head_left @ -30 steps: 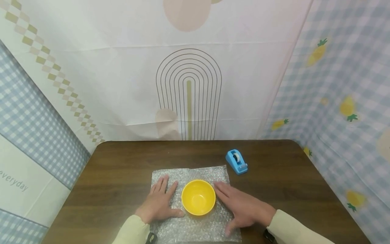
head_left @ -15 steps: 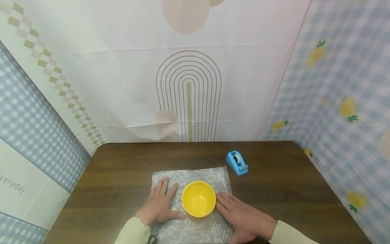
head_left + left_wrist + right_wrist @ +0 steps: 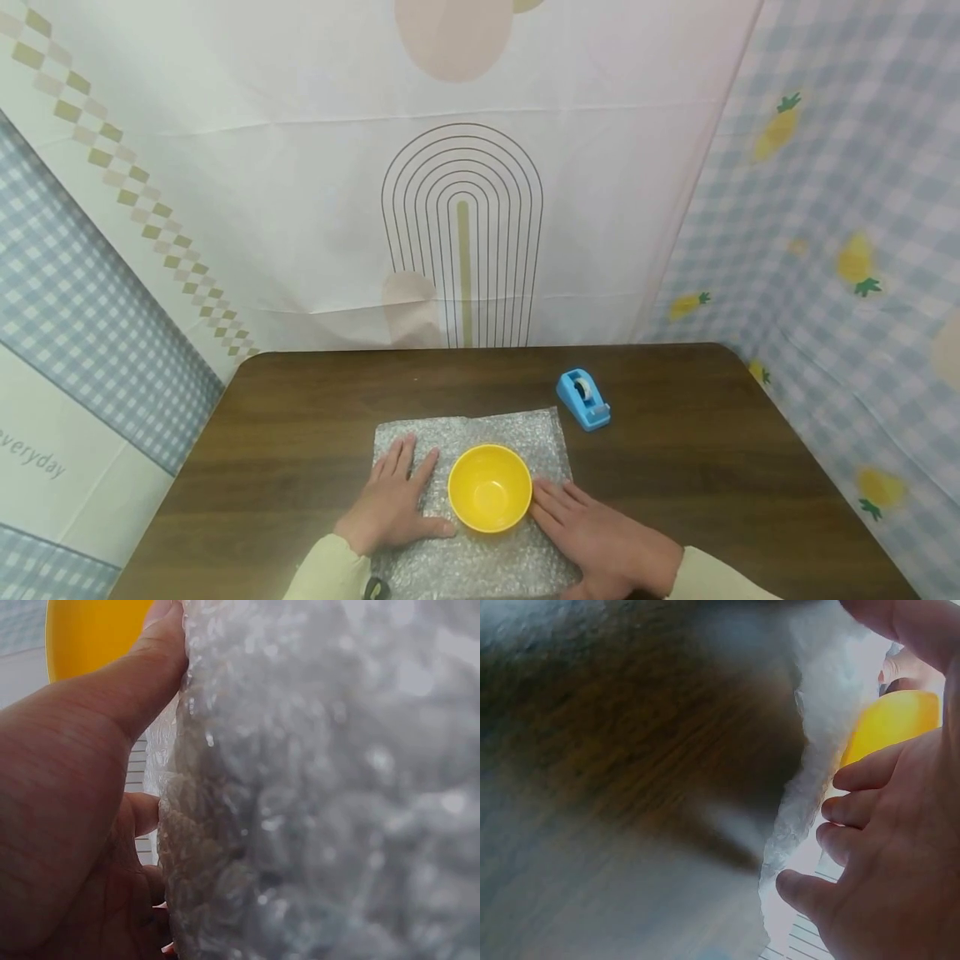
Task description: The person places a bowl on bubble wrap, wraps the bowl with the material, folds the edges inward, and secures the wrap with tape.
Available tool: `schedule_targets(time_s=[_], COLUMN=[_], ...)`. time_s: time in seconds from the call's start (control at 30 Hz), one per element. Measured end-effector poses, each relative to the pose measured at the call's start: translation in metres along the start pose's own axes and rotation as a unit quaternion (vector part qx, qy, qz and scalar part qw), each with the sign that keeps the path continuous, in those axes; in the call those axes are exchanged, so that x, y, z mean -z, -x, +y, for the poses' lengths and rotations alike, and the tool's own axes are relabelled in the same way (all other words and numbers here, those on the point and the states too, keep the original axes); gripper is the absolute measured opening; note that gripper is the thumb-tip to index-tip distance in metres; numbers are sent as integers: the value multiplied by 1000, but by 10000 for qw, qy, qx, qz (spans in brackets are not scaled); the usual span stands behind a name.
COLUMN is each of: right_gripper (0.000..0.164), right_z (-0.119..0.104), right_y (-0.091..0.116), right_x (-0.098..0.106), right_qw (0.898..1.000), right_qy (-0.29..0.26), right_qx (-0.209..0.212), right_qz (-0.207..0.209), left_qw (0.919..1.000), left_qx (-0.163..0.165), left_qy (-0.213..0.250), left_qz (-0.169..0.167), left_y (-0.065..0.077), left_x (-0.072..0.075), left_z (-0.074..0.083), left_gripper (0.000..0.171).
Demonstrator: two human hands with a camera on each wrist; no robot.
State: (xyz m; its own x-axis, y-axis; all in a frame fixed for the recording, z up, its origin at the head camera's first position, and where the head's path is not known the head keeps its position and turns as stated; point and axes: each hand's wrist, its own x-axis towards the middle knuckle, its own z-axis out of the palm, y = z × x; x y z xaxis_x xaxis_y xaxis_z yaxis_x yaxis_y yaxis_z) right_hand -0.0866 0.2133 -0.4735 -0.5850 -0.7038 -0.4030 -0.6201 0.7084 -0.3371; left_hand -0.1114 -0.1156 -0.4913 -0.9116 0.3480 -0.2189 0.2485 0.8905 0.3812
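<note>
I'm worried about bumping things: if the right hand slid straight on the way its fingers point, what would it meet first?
Probably the yellow bowl; the right hand points at it from close beside, perhaps already touching.

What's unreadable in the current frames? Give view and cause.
- Bowl: underside, head view, hidden by its own inside; in the left wrist view the top edge crops it and the left hand covers part.
- Bubble wrap: area under the left hand, head view, hidden by that hand.
- Right hand: thumb tip, head view, cropped by the bottom edge.
- Dispenser: fine detail, head view, too small.
- Table: right wrist view, blurred.
</note>
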Motion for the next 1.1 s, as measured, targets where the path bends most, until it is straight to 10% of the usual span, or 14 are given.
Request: schedule_targets(time_s=[0.6,1.1], right_gripper=[81,26], right_z=[9,28], right_y=[10,9], right_x=[11,25], right_qw=[9978,9894], right_qy=[213,-975], right_qx=[283,450], right_qz=[566,980], left_qw=[10000,10000], left_qx=[72,4], left_qy=[-12,36], left_qz=[-42,80], left_y=[-2,0], left_x=[-1,-2], left_z=[1,0], left_gripper=[115,117])
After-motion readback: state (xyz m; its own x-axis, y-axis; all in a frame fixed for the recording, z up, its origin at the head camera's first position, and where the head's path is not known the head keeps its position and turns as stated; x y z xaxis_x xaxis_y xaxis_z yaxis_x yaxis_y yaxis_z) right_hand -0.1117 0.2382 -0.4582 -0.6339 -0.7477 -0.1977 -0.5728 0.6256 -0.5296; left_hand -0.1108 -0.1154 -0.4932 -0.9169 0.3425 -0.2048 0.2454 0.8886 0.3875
